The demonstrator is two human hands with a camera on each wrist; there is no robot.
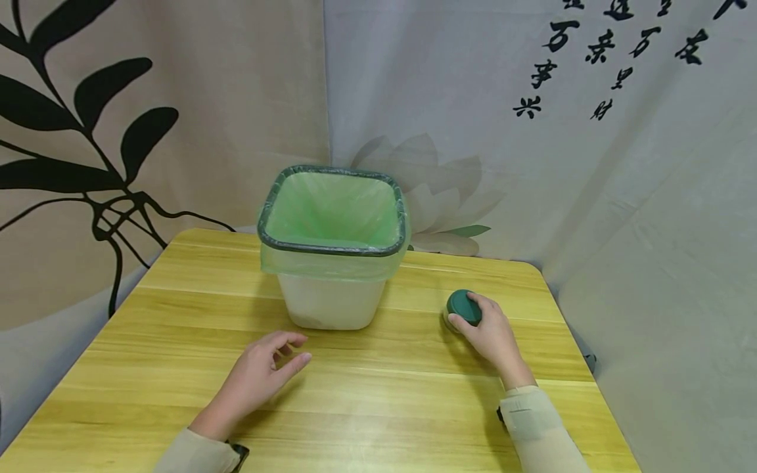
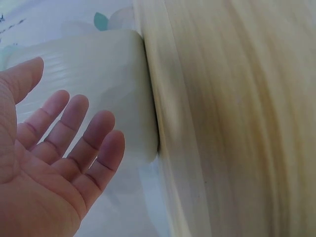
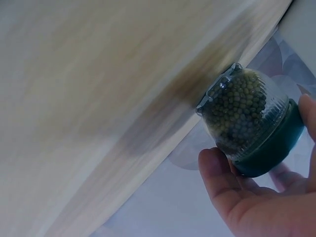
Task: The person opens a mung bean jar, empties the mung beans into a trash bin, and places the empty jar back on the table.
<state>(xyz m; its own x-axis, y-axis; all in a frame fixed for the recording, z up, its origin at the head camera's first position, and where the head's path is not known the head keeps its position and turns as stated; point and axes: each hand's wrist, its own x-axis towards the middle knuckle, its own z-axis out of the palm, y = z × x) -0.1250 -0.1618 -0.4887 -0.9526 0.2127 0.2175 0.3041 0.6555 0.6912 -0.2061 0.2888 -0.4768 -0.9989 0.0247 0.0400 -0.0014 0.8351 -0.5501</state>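
My right hand grips a small clear jar by its dark green lid, thumb on one side and fingers on the other. Small round green beans, like mung beans, show through the ribbed sides in the right wrist view. The jar's base is close over the wooden table, with a shadow beside it. My left hand holds nothing. Its fingers are spread and relaxed, palm turned inward, in front of a white bin. A light green bag lines this bin and folds over its rim.
A dark green rim band runs around the bin's wide mouth. Behind the table hang a beige curtain with black leaves and a pale cloth with dark lettering and a lotus. The table's right edge lies beyond my right hand.
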